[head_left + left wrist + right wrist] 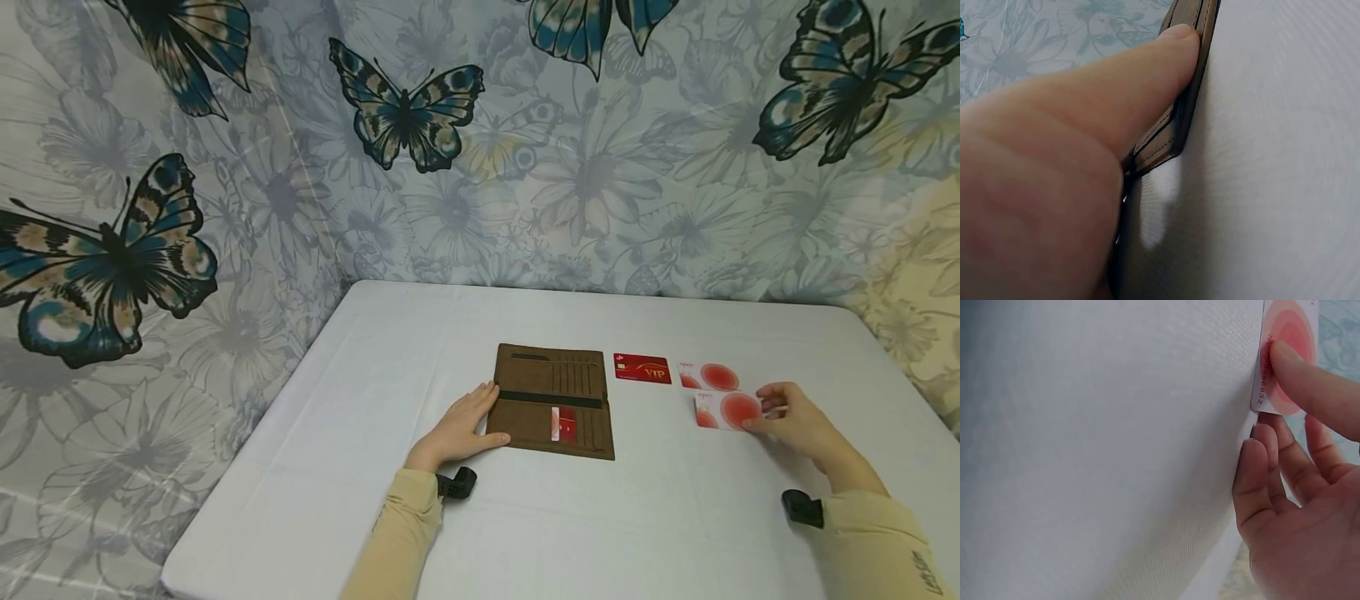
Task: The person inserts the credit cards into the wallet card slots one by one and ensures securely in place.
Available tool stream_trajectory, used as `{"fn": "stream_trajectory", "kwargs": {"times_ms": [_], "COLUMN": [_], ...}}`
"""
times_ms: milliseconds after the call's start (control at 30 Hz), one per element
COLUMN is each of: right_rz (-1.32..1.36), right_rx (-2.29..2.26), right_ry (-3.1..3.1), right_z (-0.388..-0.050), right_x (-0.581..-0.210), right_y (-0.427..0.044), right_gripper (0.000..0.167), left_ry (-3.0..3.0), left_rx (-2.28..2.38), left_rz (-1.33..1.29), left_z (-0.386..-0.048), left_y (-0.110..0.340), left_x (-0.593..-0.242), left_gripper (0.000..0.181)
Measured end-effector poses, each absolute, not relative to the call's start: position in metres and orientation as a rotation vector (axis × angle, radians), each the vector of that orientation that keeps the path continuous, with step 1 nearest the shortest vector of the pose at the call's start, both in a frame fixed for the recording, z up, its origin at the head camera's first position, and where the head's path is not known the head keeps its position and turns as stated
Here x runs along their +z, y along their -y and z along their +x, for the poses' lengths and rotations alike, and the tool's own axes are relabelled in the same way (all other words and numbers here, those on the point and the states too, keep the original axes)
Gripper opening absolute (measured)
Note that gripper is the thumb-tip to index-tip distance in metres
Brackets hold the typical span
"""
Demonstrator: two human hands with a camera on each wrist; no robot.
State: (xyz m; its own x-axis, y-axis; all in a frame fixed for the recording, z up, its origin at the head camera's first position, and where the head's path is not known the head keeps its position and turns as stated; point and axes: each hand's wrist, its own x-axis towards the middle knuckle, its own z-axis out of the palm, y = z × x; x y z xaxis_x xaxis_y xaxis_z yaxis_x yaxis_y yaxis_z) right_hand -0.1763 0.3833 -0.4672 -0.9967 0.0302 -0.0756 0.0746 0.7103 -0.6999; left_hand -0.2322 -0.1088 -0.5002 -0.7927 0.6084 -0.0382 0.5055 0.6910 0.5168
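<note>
A brown wallet [555, 375] lies opened flat on the white table, a red and white card [564, 425] tucked into a slot of its lower half. My left hand [459, 427] rests at the wallet's left edge, fingers extended. In the left wrist view the thumb [1147, 78] lies on the wallet [1166, 134]. With thumb and fingers my right hand [797, 423] pinches the right end of a white card with a red circle [731, 410]; in the right wrist view the thumb presses this card [1291, 331] from above.
A red VIP card [642, 368] lies right of the wallet. Beside it is another white card with a red circle [708, 376], just behind the pinched one. The white table [300, 500] meets butterfly-patterned walls [600, 208] at the back and left.
</note>
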Motion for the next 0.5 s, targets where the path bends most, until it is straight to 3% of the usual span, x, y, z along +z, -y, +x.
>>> {"fn": "stream_trajectory", "kwargs": {"times_ms": [500], "right_rz": [0.143], "right_rx": [-1.105], "right_ry": [-2.953], "right_z": [-0.1726], "right_x": [-0.4620], "right_y": [-0.3822], "right_gripper": [0.049], "left_ry": [-2.700], "left_rx": [0.734], "left_rz": [0.902], "left_z": [-0.2338], "left_y": [0.1094], "left_x": [-0.5031], "left_gripper": [0.085]}}
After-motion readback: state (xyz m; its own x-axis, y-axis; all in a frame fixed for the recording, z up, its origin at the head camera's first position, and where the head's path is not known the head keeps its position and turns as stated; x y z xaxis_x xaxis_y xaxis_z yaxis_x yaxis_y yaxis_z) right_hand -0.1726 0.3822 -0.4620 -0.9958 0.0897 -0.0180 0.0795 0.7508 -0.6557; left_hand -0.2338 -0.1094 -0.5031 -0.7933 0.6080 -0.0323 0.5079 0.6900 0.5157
